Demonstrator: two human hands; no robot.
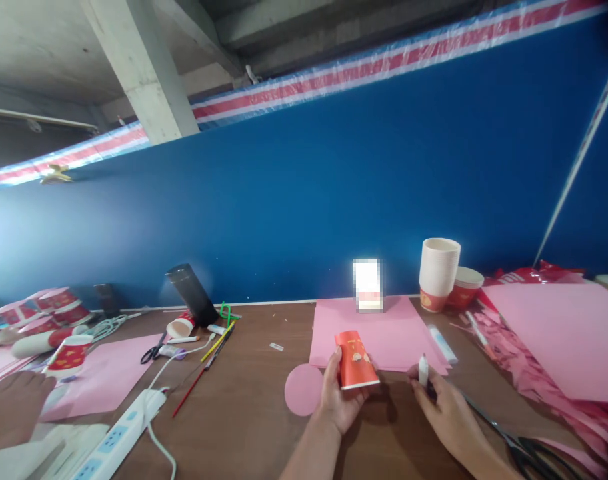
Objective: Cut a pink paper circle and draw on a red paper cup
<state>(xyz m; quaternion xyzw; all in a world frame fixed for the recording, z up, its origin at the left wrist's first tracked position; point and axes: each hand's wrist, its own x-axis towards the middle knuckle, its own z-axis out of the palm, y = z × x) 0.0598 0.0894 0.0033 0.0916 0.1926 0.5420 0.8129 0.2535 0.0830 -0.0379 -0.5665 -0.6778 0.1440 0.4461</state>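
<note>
My left hand [341,393] is wrapped round a red paper cup [357,360] with a gold print, tilted so that its white rim points down toward me. To the right, my right hand [441,400] is closed on a white-tipped marker [423,371] held upright; its lower part is hidden by the fingers. Beside my left hand a pink paper circle [304,389] lies on the brown table [244,413]. Pink paper sheets [329,320] lie behind both hands. Black-handled scissors [529,453] rest at my right wrist.
Stacked cups [439,267], a glue stick [442,344] and a pink paper pile [559,333] stand or lie right. A black cylinder [191,293], brushes [204,373] and a power strip [119,437] are left. Another person's hand [17,407] is far left near a red cup [70,355].
</note>
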